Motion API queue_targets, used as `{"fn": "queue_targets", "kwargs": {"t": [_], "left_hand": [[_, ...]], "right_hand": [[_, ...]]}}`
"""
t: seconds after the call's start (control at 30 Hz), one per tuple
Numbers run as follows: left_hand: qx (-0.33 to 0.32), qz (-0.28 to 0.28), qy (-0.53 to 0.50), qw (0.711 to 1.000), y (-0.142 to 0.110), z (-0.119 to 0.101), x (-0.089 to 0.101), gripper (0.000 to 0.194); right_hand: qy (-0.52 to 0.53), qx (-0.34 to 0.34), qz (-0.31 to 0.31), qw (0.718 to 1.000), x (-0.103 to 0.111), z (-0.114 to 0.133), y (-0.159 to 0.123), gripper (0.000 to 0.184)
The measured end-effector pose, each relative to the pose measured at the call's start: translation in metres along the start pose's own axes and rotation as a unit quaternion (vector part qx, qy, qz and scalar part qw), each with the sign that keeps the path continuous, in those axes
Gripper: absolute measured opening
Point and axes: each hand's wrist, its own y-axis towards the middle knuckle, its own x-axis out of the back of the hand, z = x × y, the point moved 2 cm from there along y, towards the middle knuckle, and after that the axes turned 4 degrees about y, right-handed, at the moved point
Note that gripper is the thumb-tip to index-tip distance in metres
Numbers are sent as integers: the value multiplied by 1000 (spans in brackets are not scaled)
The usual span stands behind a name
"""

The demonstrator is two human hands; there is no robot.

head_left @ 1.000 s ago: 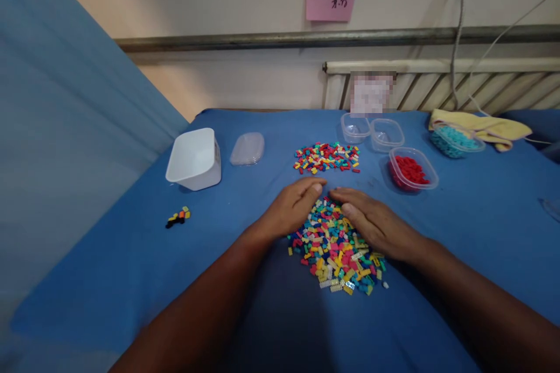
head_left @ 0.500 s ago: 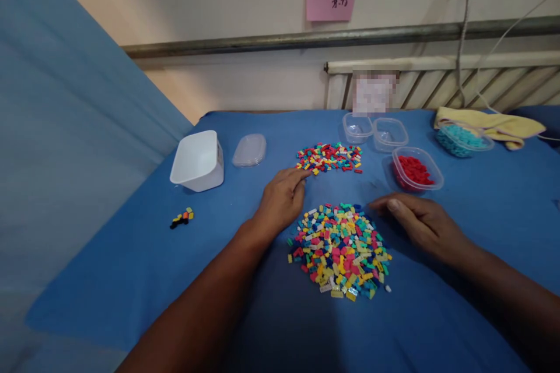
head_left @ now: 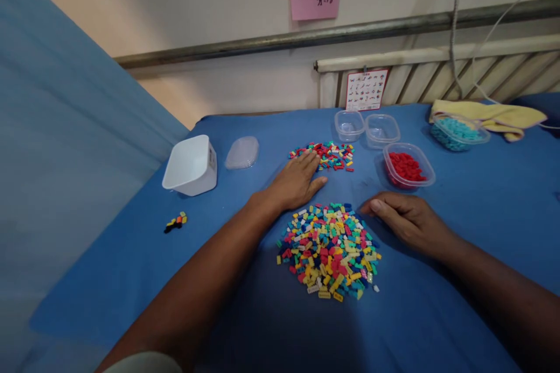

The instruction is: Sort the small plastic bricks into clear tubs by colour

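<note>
My left hand (head_left: 297,179) lies palm down with its fingers stretched out over the near left part of the smaller pile of toy bricks (head_left: 335,157). Its thumb points to the right, apart from the fingers. Closer to me is a large heap of mixed small toy bricks (head_left: 330,250) in yellow, pink, green, blue and white. Just right of that heap's far edge, my right hand (head_left: 405,221) rests on its side, fingers curled and thumb pressed against the index finger. Whatever it may hold is hidden.
A clear tub of red bricks (head_left: 406,168) and a tub of turquoise bricks (head_left: 457,133) stand right, near a yellow cloth (head_left: 494,113). Two clear tubs (head_left: 382,131) are behind. Left are a white bin (head_left: 188,166), clear lids (head_left: 242,152) and a few black, orange and yellow bricks (head_left: 175,222).
My left hand has moved forward onto the smaller pile, and its fingers have flattened out. The right hand stays beside the heap, its fingers a little more curled. The view has shifted slightly.
</note>
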Motion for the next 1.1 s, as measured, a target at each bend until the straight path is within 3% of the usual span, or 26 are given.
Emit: {"fn": "queue_targets", "kwargs": {"t": [0.13, 0.27, 0.43, 0.57, 0.67, 0.77, 0.83, 0.93, 1.1], "left_hand": [[-63, 45, -18, 997, -8, -10, 9, 75], [-43, 14, -5, 999, 5, -9, 19, 73], [-4, 18, 40, 999, 46, -15, 1, 81], [-52, 42, 63, 996, 56, -26, -12, 82], [-84, 71, 55, 992, 49, -28, -8, 81], [-73, 90, 63, 991, 37, -22, 4, 76], [-55, 75, 70, 993, 26, -17, 12, 73], [-55, 30, 56, 996, 3, -14, 20, 68], [-151, -25, -7, 988, -42, -28, 16, 55]], "right_hand": [[-1, 4, 6, 1000, -2, 1, 1, 44], [-2, 3, 11, 1000, -3, 1, 3, 46], [1, 10, 6, 1000, -2, -1, 4, 45], [-12, 21, 5, 1000, -1, 0, 4, 44], [-40, 46, -19, 998, -1, 2, 2, 42], [-79, 94, -50, 991, -1, 3, 1, 31], [-101, 122, -69, 985, -2, 2, 1, 22], [-135, 127, -110, 976, -2, -4, 2, 24], [-197, 139, -126, 962, 3, -1, -5, 23]]}}
